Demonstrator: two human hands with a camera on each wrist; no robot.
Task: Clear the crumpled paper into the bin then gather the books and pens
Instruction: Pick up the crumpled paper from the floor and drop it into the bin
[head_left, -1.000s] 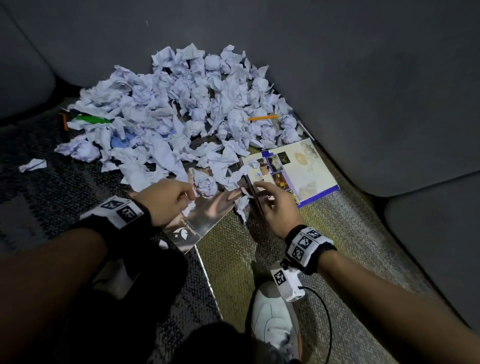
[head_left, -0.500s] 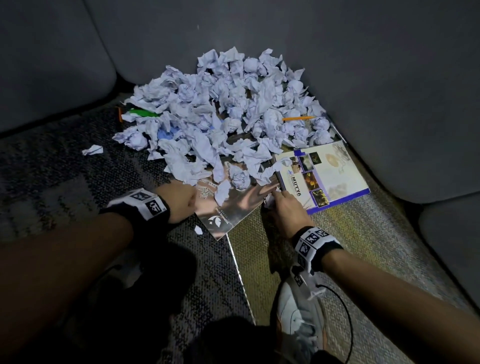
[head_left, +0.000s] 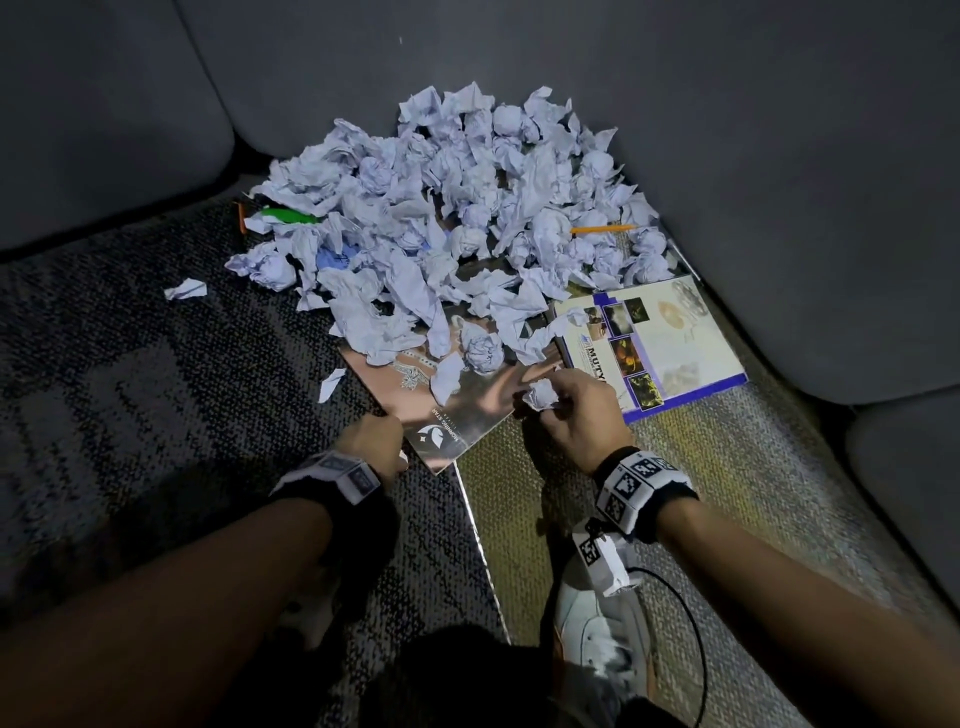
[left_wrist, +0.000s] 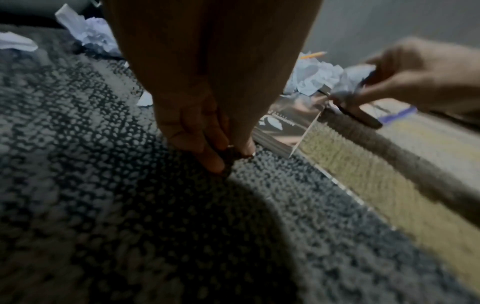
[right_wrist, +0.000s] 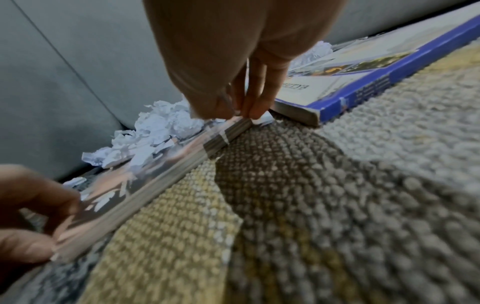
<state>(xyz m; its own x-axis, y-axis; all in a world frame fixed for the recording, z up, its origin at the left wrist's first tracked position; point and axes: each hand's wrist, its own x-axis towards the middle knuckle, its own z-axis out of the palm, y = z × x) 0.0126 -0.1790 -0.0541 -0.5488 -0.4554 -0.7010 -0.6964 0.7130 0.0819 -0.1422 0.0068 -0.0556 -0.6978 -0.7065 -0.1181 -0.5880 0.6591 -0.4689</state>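
A big heap of crumpled paper lies on the carpet against the sofa and spills onto a glossy magazine. A blue-edged book lies to the magazine's right. An orange pencil and a green pen poke out of the heap. My right hand pinches a small crumpled paper ball over the magazine's right corner; its fingertips meet just above that edge. My left hand is curled at the magazine's near left corner, fingertips pinched on a tiny paper scrap on the carpet.
Grey sofa cushions wall in the heap at the back and right. Loose paper bits lie on the dark patterned carpet to the left. A beige carpet tile lies on the right, my white shoe below my right wrist.
My right hand has lifted a paper ball from between the magazine and the book. My left hand slid down the magazine's left edge to its near corner.
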